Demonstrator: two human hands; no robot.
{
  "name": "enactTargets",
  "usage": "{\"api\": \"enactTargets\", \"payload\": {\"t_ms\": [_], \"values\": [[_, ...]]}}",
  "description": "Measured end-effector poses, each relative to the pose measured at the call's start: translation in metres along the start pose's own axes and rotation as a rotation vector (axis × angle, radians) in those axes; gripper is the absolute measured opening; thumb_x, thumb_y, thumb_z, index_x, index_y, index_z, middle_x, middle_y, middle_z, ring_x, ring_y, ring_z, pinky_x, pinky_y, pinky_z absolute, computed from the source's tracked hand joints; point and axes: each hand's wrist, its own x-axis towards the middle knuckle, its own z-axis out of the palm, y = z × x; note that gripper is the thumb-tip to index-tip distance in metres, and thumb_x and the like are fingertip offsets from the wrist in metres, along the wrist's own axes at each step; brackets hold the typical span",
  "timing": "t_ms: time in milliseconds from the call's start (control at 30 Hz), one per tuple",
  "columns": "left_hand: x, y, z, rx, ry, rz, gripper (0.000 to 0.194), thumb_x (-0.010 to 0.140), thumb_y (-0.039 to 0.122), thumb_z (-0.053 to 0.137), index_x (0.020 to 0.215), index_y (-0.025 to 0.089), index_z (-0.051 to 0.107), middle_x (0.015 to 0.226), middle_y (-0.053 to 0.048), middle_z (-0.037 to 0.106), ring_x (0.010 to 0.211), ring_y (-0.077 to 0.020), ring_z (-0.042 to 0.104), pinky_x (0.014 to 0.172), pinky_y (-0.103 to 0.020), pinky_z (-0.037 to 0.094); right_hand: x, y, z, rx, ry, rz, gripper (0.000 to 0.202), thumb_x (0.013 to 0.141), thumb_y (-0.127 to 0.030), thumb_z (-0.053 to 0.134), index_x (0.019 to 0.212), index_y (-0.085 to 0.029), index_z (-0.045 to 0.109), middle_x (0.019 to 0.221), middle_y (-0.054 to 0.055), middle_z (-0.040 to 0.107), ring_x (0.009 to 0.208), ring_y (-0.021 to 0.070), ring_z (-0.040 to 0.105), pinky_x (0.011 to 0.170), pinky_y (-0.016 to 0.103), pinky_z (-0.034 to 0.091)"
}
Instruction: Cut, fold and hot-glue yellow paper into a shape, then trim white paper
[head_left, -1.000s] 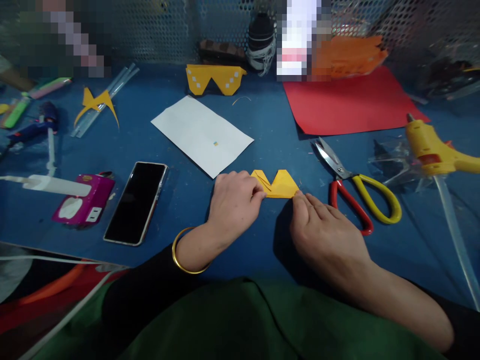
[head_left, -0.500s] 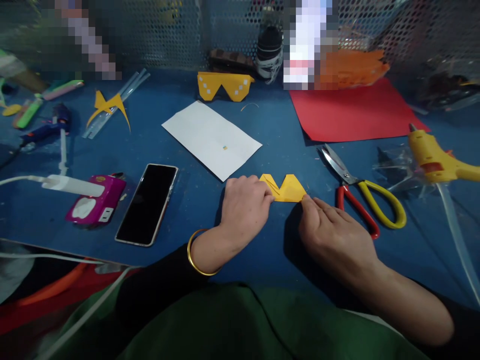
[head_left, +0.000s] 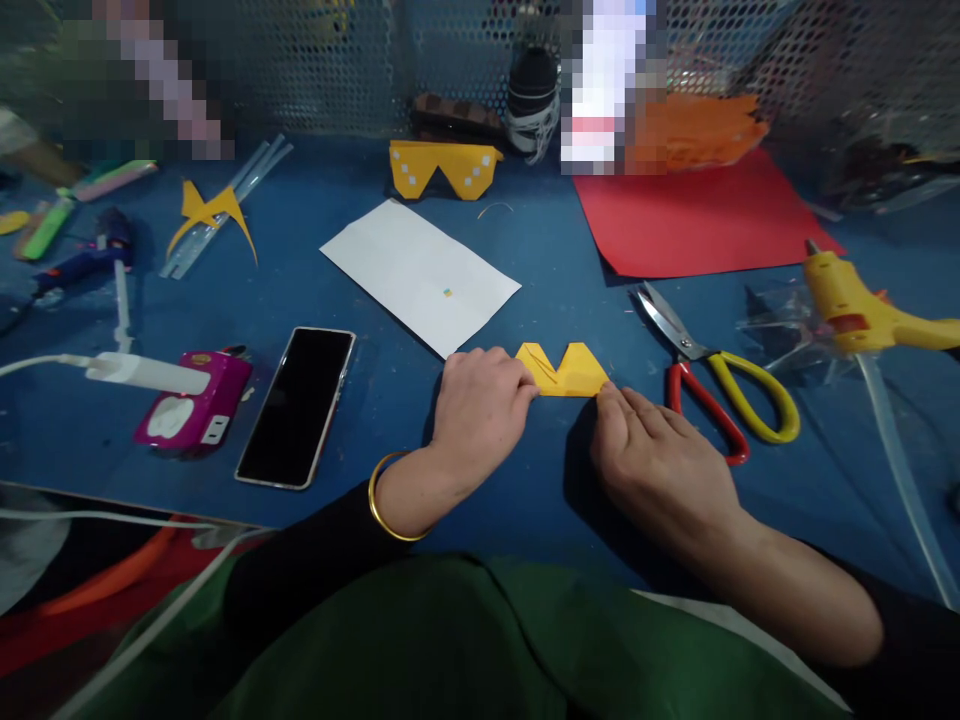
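A small folded yellow paper piece [head_left: 576,372] with a V-shaped notch in its upper edge lies on the blue table [head_left: 300,270]. My left hand [head_left: 480,405], with a gold bangle at the wrist, has its curled fingers closed on the paper's left end. At the lower right corner, the fingertips of my right hand [head_left: 660,455] are pressed together on the paper. Scissors [head_left: 701,352] with one red and one yellow handle lie partly opened just beyond my right hand. Beyond my left hand rests a white sheet [head_left: 420,265].
A phone [head_left: 296,410] and a magenta power adapter [head_left: 195,400] lie left. At the back are a yellow paper mask [head_left: 444,168] and a red sheet [head_left: 690,220]. A yellow glue gun [head_left: 855,300] lies right, a blue one [head_left: 94,255] left. Another person's arm [head_left: 37,155] shows far left.
The view has shifted slightly, so most things appear a little higher and further left. Both hands keep their hold on the yellow paper, which looks unchanged.
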Motion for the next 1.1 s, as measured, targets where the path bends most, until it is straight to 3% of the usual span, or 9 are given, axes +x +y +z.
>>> {"api": "enactTargets", "payload": {"t_ms": [300,600,1100], "values": [[-0.004,0.0,-0.001,0.063,0.008,0.066,0.019,0.097,0.025,0.056,0.084,0.019,0.068,0.089,-0.005,0.07,0.085,-0.0236,0.059,0.079,-0.04,0.039,0.005,-0.013,-0.007,0.039,-0.123,0.079,0.033,0.092,-0.008,0.051,0.116,0.007,0.067,0.114,0.028,0.073,0.105,0.0346,0.071,0.086,0.041,0.056],[-0.012,0.004,-0.003,0.034,-0.061,0.041,0.023,0.098,0.026,0.052,0.084,0.019,0.068,0.09,-0.006,0.07,0.085,-0.0229,0.059,0.078,-0.039,0.039,0.005,-0.029,-0.011,0.336,-0.077,0.107,0.041,0.092,-0.006,0.046,0.127,0.003,0.064,0.135,0.024,0.064,0.122,0.0357,0.063,0.098,0.046,0.052],[-0.006,0.005,-0.008,-0.029,-0.055,-0.032,0.023,0.09,0.019,0.057,0.068,0.02,0.065,0.08,-0.003,0.07,0.077,-0.0201,0.061,0.074,-0.038,0.041,0.003,-0.031,-0.01,0.344,-0.092,0.127,0.045,0.092,-0.004,0.04,0.131,0.003,0.06,0.137,0.024,0.063,0.125,0.0322,0.061,0.1,0.044,0.05]]}}
